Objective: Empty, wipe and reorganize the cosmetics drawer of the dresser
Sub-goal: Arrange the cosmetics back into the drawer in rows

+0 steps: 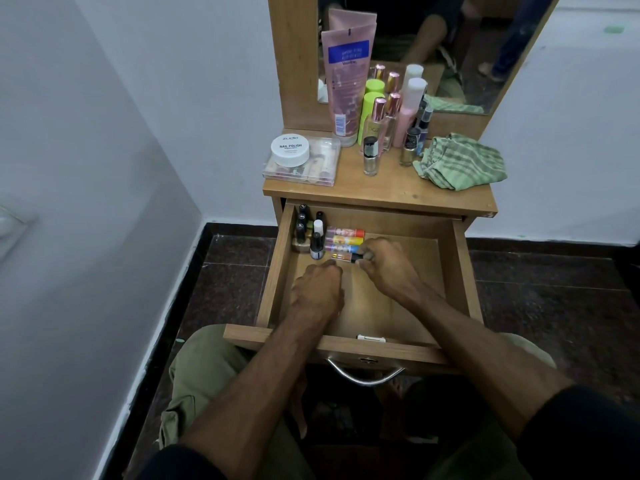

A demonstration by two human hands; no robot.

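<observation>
Drawer [460,271] of the wooden dresser [298,64] pulled fully open, both hands inside it. Right hand [384,268] near the drawer's middle, fingers curled, pinching the dark cap end of a small tube [346,257] lying on the drawer floor. That tube is the frontmost of a row of lip balm tubes [346,237] lying side by side (orange, yellow, blue labels). Left hand [320,289] just in front of the row, fingers clenched under the palm; cannot tell if it holds anything. Nail polish bottles [306,230] stand upright in the drawer's back left corner, touching the tube row's left ends.

On the tabletop [398,188]: white nail polish remover jar [290,150] sitting on a clear plastic case [301,168] at left, pink lotion tube [341,84] standing against the mirror [485,46], cluster of perfume and spray bottles [391,112] mid-back, a silver nail polish bottle [370,155] in front of them, green striped cloth [460,161] bunched at right. Metal handle [365,377] on the drawer front.
</observation>
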